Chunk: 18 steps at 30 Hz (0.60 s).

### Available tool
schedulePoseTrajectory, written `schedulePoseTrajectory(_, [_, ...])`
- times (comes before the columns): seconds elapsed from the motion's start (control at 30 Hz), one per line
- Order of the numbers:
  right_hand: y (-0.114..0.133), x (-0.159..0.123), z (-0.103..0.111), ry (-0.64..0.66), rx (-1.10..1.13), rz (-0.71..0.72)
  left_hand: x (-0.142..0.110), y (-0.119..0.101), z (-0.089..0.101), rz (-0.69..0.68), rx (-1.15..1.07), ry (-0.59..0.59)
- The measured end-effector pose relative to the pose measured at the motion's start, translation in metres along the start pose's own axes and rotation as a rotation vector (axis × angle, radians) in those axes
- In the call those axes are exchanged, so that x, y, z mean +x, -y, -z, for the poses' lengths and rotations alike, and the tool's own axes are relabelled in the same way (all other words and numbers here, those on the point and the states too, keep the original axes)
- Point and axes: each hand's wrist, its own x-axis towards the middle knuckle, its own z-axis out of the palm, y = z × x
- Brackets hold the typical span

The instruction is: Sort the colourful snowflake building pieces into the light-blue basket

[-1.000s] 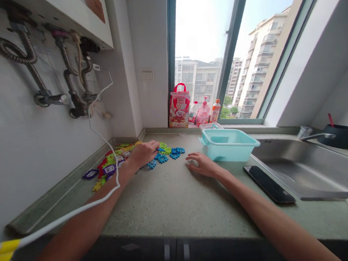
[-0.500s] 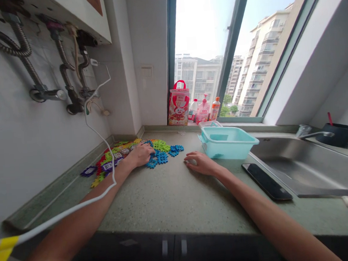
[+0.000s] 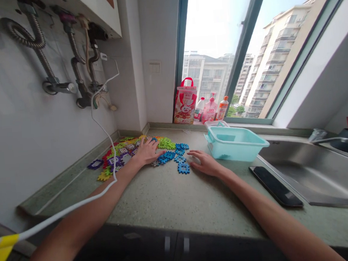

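Blue pieces (image 3: 183, 168) lie near the right hand (image 3: 206, 163).

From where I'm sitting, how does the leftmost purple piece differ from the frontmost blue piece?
Colour: the purple piece is purple around a pale centre; the blue piece has a blue border.
Place: the purple piece lies left of the left hand; the blue piece lies nearer the right hand.
Shared: toothed edges.

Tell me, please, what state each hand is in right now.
Left hand: open, fingers spread over the pile of pieces.
Right hand: loosely open beside the blue pieces, nothing visibly held.
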Motion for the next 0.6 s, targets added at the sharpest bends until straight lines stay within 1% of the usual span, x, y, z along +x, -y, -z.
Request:
schedulePoseTrajectory(0.07, [-0.002,0.001,-0.004,-0.006,0.012,-0.012,0.001,0.003,-0.002,-0.012,-0.001,0.003])
schedulePoseTrajectory(0.13, [-0.003,0.002,-0.008,0.003,0.017,-0.029,0.001,0.001,-0.001,-0.021,0.01,-0.011])
schedulePoseTrajectory(0.27, [-0.006,0.002,-0.009,0.021,0.034,-0.038,0.0,-0.008,0.005,-0.072,0.028,-0.022])
schedulePoseTrajectory(0.37, [-0.009,0.0,-0.007,0.02,0.046,-0.043,-0.001,-0.013,0.011,-0.127,0.002,-0.018])
schedulePoseTrajectory(0.5, [-0.011,-0.001,-0.004,0.023,0.057,-0.059,-0.002,-0.02,0.017,-0.207,-0.09,0.027])
schedulePoseTrajectory(0.6, [-0.009,0.0,-0.002,0.021,0.058,-0.053,-0.004,-0.027,0.021,-0.337,-0.205,0.103])
